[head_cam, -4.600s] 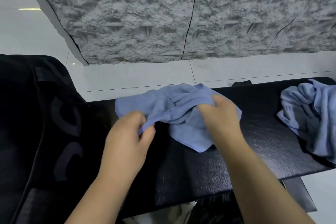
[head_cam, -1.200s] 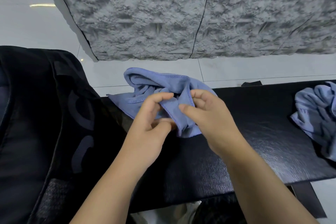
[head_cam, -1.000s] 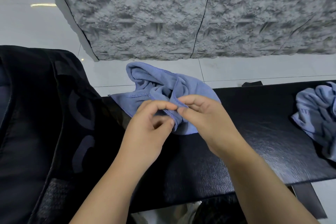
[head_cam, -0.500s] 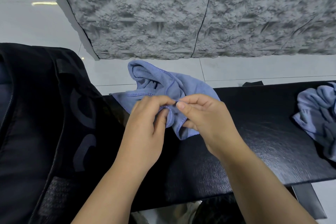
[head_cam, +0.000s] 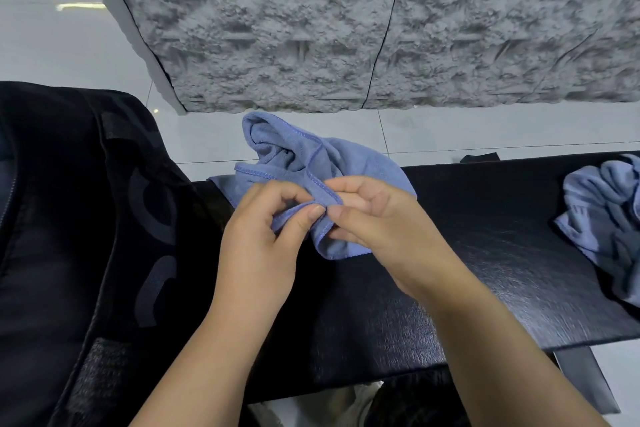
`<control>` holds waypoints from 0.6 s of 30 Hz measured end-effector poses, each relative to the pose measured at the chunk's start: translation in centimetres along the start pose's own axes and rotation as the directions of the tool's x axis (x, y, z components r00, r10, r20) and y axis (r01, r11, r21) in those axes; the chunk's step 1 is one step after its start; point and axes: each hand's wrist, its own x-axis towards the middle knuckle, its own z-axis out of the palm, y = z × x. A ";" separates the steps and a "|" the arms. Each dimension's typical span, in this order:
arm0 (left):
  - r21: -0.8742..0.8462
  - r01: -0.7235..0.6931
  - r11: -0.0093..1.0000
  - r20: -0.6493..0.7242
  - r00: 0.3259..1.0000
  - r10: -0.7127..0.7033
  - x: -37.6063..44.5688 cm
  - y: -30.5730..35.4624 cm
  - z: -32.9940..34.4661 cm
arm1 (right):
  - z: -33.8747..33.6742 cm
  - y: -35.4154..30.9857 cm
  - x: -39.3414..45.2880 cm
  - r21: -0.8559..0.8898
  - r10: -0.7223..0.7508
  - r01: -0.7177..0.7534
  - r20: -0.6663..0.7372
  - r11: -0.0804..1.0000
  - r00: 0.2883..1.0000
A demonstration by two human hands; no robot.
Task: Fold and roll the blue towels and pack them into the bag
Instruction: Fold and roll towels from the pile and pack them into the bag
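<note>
Bunching between both hands (head_cam: pixel 325 215): blue towel (head_cam: pixel 349 163).

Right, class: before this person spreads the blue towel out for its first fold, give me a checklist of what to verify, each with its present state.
1. Both hands hold the towel: ok. The left hand and right hand each pinch the stitched hem of the blue towel.
2. Towel flat: not ok, it is bunched and raised off the surface.
3. Grip on matching corners: cannot tell, the folds hide them.
4. Bare surface to spread on: ok, the black bench top lies bare between the hands and the towel pile.
5. Bag open: cannot tell; the black bag at left shows no visible opening.
</note>
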 end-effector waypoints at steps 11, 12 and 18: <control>-0.193 0.098 0.976 0.029 0.995 -0.094 0.1 0.4 -0.2 | 0.5 -0.1 -0.2 -0.112 -0.061 0.060 -0.007 0.992 0.998; -0.205 0.097 0.974 0.017 0.995 -0.095 0.1 0.4 -0.2 | 0.5 -0.1 -0.3 -0.132 -0.058 0.059 0.012 0.990 0.998; -0.232 0.076 0.970 -0.036 0.996 -0.087 0.1 0.2 -0.1 | 0.6 -0.5 -0.6 -0.117 -0.060 0.071 0.097 0.991 0.993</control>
